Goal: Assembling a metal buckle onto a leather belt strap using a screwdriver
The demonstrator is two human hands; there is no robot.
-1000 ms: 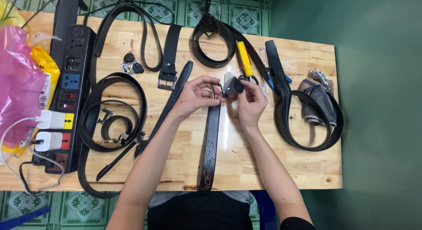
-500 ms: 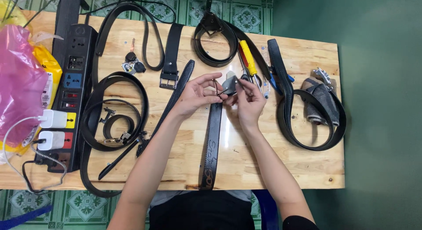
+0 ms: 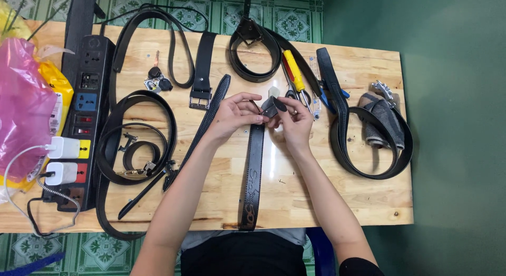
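Together, the left hand [image 3: 232, 115] and right hand [image 3: 295, 123] pinch a small grey buckle [image 3: 270, 106] at the top end of a black belt [image 3: 252, 173] lying on the wooden table [image 3: 295, 197].

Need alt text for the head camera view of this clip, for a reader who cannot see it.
Seen from above, a person's left hand and right hand together hold a small dark buckle at the end of a black belt lying on a wooden table. Other black belts, a yellow-handled screwdriver and a black power strip lie around them.
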